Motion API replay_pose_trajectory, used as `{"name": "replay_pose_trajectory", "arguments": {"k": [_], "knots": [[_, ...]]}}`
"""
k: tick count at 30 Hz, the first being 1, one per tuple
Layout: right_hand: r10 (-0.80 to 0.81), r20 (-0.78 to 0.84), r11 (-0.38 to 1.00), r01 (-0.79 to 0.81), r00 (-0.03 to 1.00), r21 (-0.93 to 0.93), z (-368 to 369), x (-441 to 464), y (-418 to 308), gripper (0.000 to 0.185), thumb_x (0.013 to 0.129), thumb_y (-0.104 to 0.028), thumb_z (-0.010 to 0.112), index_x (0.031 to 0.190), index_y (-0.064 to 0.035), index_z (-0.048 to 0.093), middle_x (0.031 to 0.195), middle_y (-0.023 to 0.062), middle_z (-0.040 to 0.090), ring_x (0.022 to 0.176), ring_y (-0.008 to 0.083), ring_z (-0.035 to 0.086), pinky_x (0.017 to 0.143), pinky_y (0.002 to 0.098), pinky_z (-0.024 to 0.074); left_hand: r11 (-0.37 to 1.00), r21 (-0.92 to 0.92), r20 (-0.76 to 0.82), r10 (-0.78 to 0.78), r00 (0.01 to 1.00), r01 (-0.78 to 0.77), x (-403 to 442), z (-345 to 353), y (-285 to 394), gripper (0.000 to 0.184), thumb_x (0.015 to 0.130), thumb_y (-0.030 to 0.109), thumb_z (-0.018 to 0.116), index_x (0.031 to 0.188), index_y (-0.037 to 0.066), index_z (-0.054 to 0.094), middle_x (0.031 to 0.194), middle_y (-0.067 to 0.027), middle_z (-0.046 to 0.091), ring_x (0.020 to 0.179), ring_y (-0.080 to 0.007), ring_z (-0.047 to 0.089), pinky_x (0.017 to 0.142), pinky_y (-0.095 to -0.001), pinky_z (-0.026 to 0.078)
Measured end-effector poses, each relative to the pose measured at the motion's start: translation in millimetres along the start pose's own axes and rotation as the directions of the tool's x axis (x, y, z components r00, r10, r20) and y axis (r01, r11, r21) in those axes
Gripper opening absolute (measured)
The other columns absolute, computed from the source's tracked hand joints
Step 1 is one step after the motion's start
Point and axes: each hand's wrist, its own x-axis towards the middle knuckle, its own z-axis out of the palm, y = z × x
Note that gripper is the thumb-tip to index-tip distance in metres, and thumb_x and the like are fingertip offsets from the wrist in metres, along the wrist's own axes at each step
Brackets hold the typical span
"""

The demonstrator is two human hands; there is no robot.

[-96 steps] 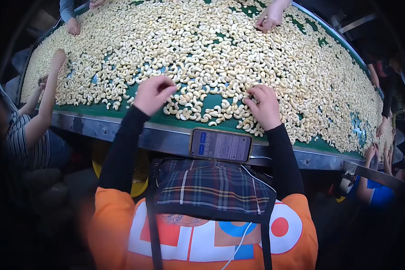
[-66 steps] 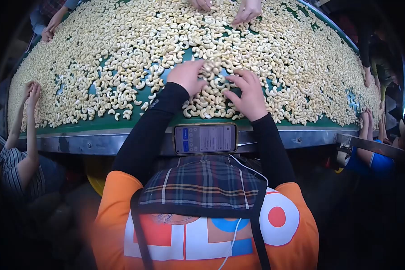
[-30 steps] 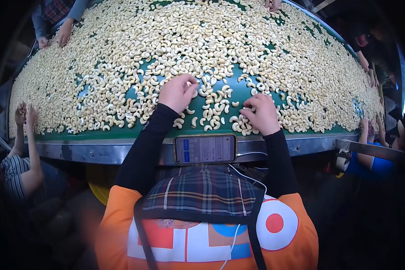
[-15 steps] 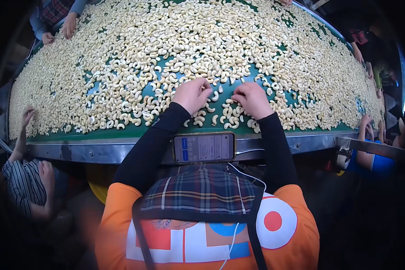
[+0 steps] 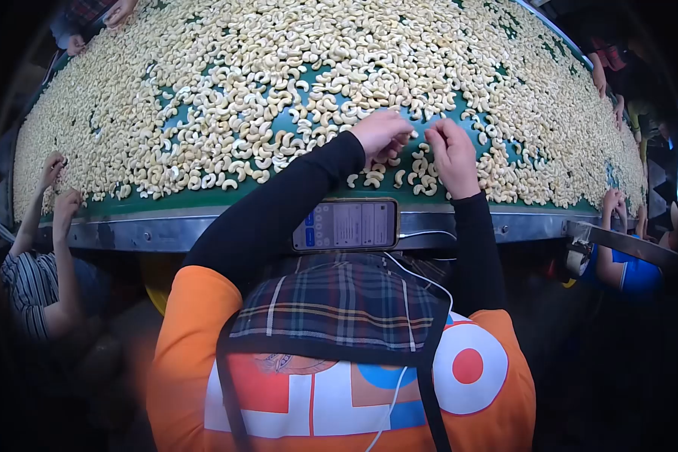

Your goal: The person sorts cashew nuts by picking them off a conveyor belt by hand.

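Pale cashews (image 5: pixel 241 113) lie spread across a green belt (image 5: pixel 203 197) in front of me. My left hand (image 5: pixel 383 135) reaches over them with its fingers closed, and a small whitish piece, seemingly a cashew, shows at the fingertips. Close on its right is my right hand (image 5: pixel 453 157), thumb and fingers drawn together; what they hold, if anything, is hidden. Bare green belt shows between the two hands. Several loose cashews (image 5: pixel 423 175) lie just below them, near the belt's front edge.
A metal rail (image 5: pixel 181 233) runs along the near edge. Against it stands a lit phone (image 5: pixel 345 224) with a white cable (image 5: pixel 427 233). Other people's hands work at the left (image 5: pixel 66 203), far left (image 5: pixel 119 11) and right (image 5: pixel 612 202). A metal bracket (image 5: pixel 580 252) juts at right.
My left hand has moved right, close to my right hand, which has shifted slightly right. The cashews around them have drifted right. A person at left has raised a second hand to the belt.
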Motion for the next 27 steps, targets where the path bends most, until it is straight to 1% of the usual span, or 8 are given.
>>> {"name": "replay_pose_trajectory", "arguments": {"k": [2,7,9,11,14,16,19,27], "knots": [[-0.07,-0.115,0.963,0.098,0.991,0.251,14.0,8.1,-34.0,0.012,0.081,-0.012,0.057,0.087,-0.0016,0.057,0.08,0.0107,0.057,0.071,0.0266,0.054,0.066,0.0333,0.0426,0.999,-0.038,0.001,0.02,1.0,-0.02,-9.8,-11.0,-1.8,0.019,0.085,0.026,0.056,0.086,0.007,0.056,0.067,-0.0011,0.055,0.053,-0.0126,0.053,0.045,-0.025,0.041],[-0.109,-0.133,0.99,0.12,0.985,0.079,44.2,19.3,-44.4,0.018,0.079,-0.014,0.061,0.093,-0.0037,0.059,0.089,0.0109,0.057,0.08,0.0272,0.055,0.072,0.0344,0.0434,0.962,-0.234,0.009,0.148,0.989,-0.141,-47.0,-54.2,1.7,0.021,0.086,0.027,0.056,0.092,0.007,0.055,0.064,0.0008,0.054,0.044,-0.0128,0.049,0.043,-0.0235,0.038],[-0.28,-0.046,0.953,0.272,0.959,-0.137,48.0,1.6,-47.1,0.021,0.075,-0.015,0.064,0.093,-0.0053,0.06,0.093,0.0097,0.057,0.085,0.0271,0.054,0.076,0.0351,0.0429,0.703,0.66,-0.287,0.56,0.777,-0.263,-75.9,-79.5,6.2,0.028,0.083,0.029,0.059,0.101,0.007,0.057,0.06,0.0012,0.052,0.044,-0.0113,0.047,0.045,-0.0247,0.039],[-0.355,0.012,0.907,0.348,0.935,-0.236,47.8,-10.1,-43.5,0.022,0.074,-0.015,0.065,0.093,-0.0062,0.06,0.096,0.0092,0.057,0.088,0.027,0.053,0.077,0.0355,0.0426,0.318,0.94,-0.319,0.701,0.638,0.121,-102.3,-109.2,1.0,0.033,0.08,0.028,0.063,0.107,0.009,0.058,0.055,0.0015,0.049,0.044,-0.0079,0.046,0.046,-0.025,0.039],[-0.084,0.079,0.976,0.098,0.993,-0.194,38.2,-21.2,-30.9,0.027,0.069,-0.015,0.069,0.095,-0.0087,0.061,0.097,0.0068,0.057,0.095,0.0265,0.051,0.081,0.0357,0.0417,0.305,0.952,-0.224,0.622,0.75,0.031,-125.8,-115.2,-20.3,0.035,0.077,0.026,0.066,0.107,0.01,0.059,0.053,0.0015,0.045,0.045,-0.0063,0.046,0.046,-0.0249,0.038],[-0.117,0.063,0.975,0.126,0.991,-0.181,39.4,-25.2,-44.1,0.028,0.069,-0.014,0.069,0.095,-0.0087,0.062,0.097,0.0067,0.057,0.094,0.0267,0.051,0.08,0.0357,0.0418,0.301,0.954,-0.169,0.58,0.797,-0.017,-139.6,-115.1,-26.5,0.036,0.076,0.025,0.068,0.108,0.01,0.059,0.052,0.0015,0.043,0.046,-0.0055,0.046,0.046,-0.0248,0.038],[-0.188,0.028,0.97,0.19,0.982,-0.153,47.1,-22.4,-69.7,0.028,0.067,-0.014,0.07,0.094,-0.0087,0.062,0.096,0.0065,0.057,0.093,0.0269,0.052,0.079,0.0357,0.042,0.565,0.824,-0.256,0.451,0.855,-0.051,-158.3,-113.9,-22.1,0.04,0.073,0.022,0.071,0.109,0.01,0.059,0.052,0.0021,0.041,0.049,-0.0058,0.048,0.047,-0.0242,0.038],[-0.227,0.12,0.971,0.235,0.966,-0.054,95.5,14.4,-112.2,0.024,0.067,-0.014,0.07,0.089,-0.0088,0.064,0.095,0.0062,0.057,0.09,0.0264,0.052,0.08,0.0354,0.0424,0.527,0.849,-0.28,0.496,0.822,-0.028,-193.3,-152.5,-32.2,0.032,0.075,0.016,0.069,0.103,0.009,0.059,0.053,0.0036,0.041,0.049,-0.0052,0.046,0.047,-0.0225,0.036]]}}
